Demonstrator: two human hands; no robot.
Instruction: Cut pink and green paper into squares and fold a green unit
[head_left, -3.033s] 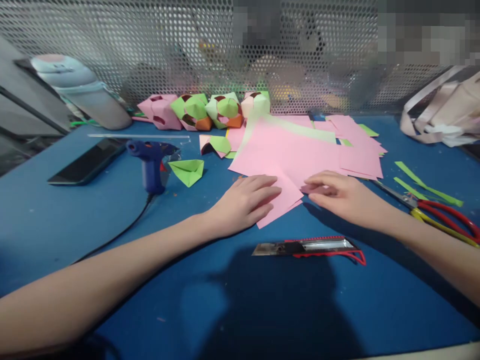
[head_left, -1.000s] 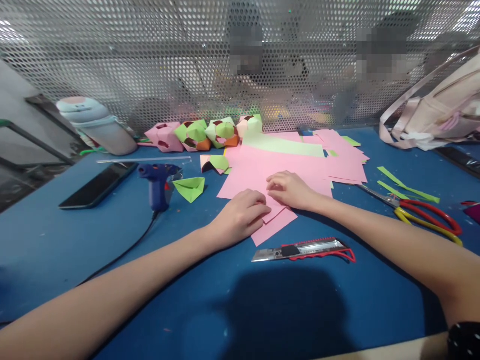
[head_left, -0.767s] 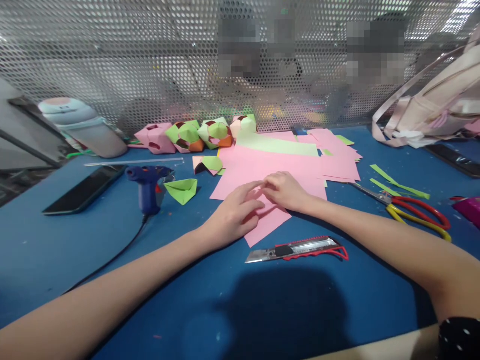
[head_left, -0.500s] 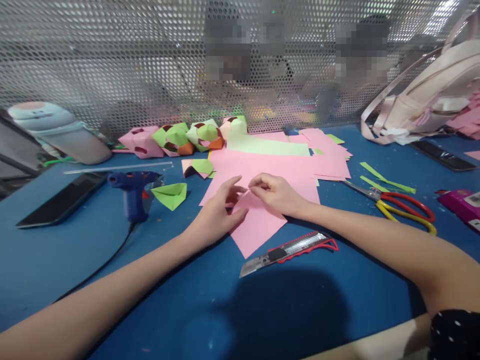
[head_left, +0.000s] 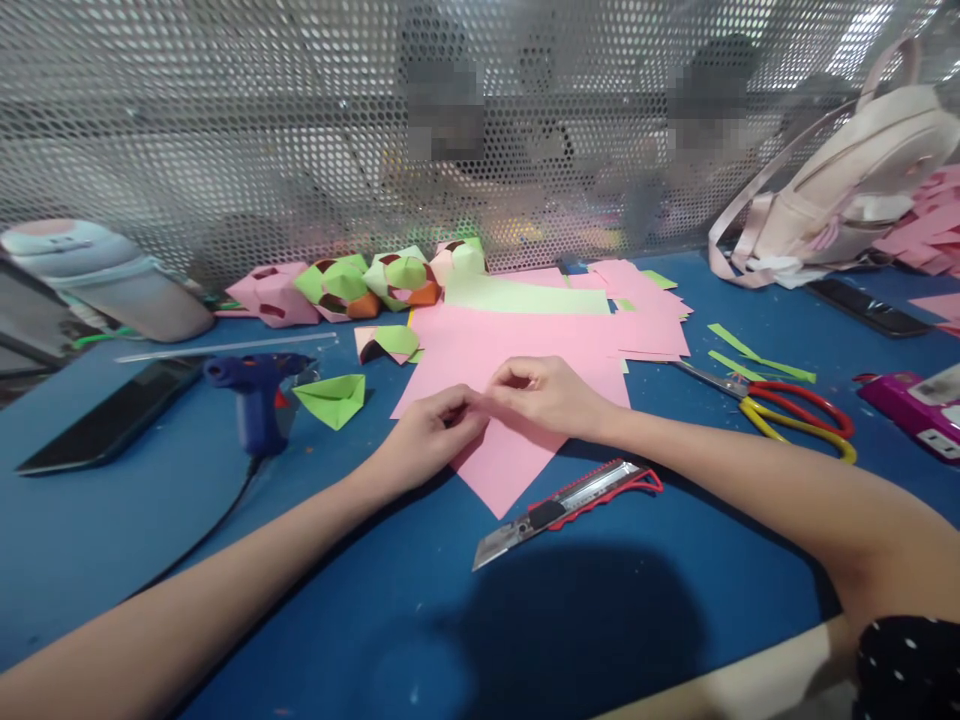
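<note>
A small sheet of pink paper (head_left: pixel 501 468) lies partly over larger pink sheets, one corner pointing towards me. At its far corner my left hand (head_left: pixel 435 430) pinches the paper with thumb and fingers. My right hand (head_left: pixel 544 398) is closed on the same corner, its fingertips meeting those of the left; the exact fold there is hidden. Just nearer to me rests a box cutter (head_left: pixel 566 508) with a red frame and its blade out. Larger pink paper (head_left: pixel 517 345) spreads under and beyond both hands.
On the left are a blue glue gun (head_left: pixel 259 400), a folded green paper piece (head_left: pixel 334 400) and a dark tablet (head_left: pixel 112 415). Folded paper shapes (head_left: pixel 341 285) line the perforated metal screen (head_left: pixel 300 150). Scissors (head_left: pixel 780 405) and a purple pack (head_left: pixel 911 405) lie to the right.
My left hand's fingers have closed from a spread pose into a pinch at the paper's far corner, meeting the right hand. The view has shifted slightly.
</note>
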